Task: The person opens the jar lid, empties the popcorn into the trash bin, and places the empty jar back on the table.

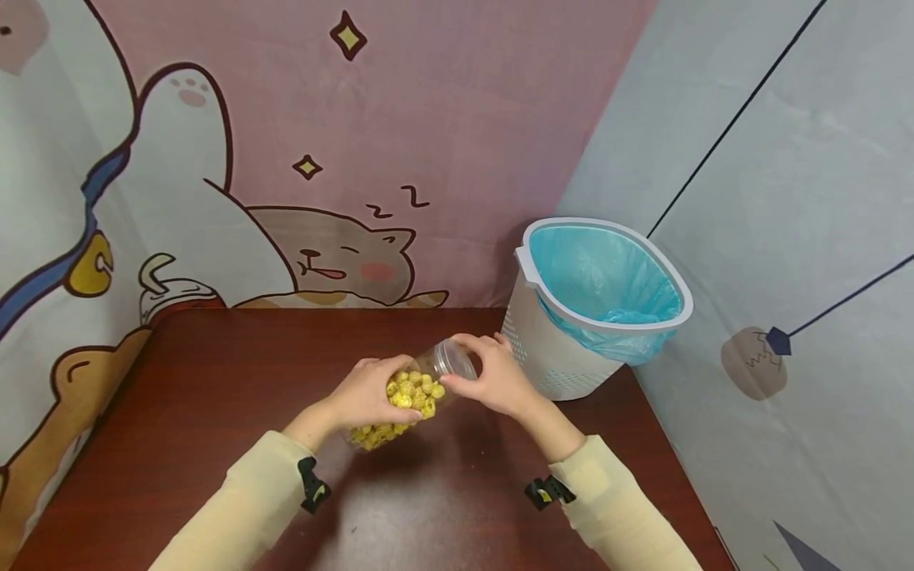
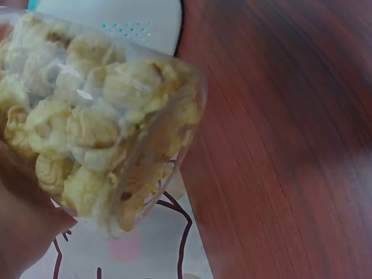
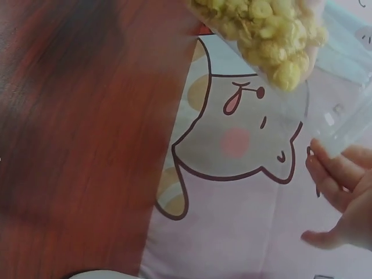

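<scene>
A clear plastic jar [image 1: 378, 433] of yellow popcorn [image 1: 412, 388] is tilted above the brown table, its clear lid [image 1: 457, 361] end up and to the right. My left hand [image 1: 371, 392] grips the jar's body, thumb on the near side. At the lid end, my right hand [image 1: 493, 377] has its thumb and fingers on either side of the lid. Up close in the left wrist view, popcorn [image 2: 87, 110] lies against the jar's base. Fingers [image 3: 331, 180] touch the clear lid's edge in the right wrist view, with one digit apart from it.
A white bin [image 1: 560, 369] lined with a blue bag [image 1: 607, 270] stands at the table's back right, just beyond my right hand. The brown table [image 1: 214, 396] meets a cartoon-printed wall cloth [image 1: 457, 159] behind and a grey one [image 1: 807, 198] at right.
</scene>
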A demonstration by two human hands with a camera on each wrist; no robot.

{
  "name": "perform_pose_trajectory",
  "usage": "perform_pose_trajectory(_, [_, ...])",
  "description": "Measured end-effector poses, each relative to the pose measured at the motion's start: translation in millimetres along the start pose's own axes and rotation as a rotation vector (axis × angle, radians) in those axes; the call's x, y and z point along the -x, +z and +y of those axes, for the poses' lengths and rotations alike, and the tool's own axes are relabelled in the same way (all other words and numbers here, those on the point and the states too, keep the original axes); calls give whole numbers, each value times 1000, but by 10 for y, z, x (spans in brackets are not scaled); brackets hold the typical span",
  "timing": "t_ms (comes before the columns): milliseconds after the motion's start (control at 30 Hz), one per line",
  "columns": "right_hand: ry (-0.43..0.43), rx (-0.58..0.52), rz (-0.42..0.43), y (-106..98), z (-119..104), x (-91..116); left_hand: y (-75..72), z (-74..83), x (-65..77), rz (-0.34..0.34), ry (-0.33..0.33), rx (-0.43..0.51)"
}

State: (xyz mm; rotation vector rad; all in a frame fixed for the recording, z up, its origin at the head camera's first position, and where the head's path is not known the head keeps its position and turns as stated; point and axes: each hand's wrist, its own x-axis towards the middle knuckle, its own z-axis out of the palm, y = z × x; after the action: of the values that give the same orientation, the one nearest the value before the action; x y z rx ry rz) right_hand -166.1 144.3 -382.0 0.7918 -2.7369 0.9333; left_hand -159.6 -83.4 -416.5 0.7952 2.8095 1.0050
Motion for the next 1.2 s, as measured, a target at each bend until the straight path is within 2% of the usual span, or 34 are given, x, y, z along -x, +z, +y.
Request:
perform_pose_trajectory(133, [49, 3, 13, 4, -55, 7, 6, 23, -20, 1, -10, 84])
perform_pose_trajectory(233, [46, -18, 44, 33, -47, 16, -5, 41, -33, -11, 7, 122])
perform_pose_trajectory(433, [-58, -45, 137, 101, -1, 7, -70, 36, -47, -53, 16, 174])
perform_pose_trajectory(533, [-131, -65, 156, 99, 19, 1, -99, 20, -54, -107, 11, 232])
perform_pose_trajectory(633, [-211, -97, 122, 64, 54, -7, -121, -3, -53, -170, 12, 273])
perform_pose_trajectory(733, [-243, -120, 24, 7, 82, -16, -131, -28, -48, -173, 2, 242])
perform_pose_trajectory(800, [-210, -118, -49, -27, 92, -22, -133, -44, -45, -140, -13, 186])
perform_pose_trajectory(933, [-72, -112, -138, -60, 81, -17, -133, -63, -48, -94, -53, 65])
perform_pose_trajectory(1033, [-5, -109, -150, -55, 63, -10, -128, -69, -51, -105, -53, 21])
perform_pose_trajectory(1200, [-1, -94, -128, -34, 47, 2, -140, -67, -47, -113, -35, 18])
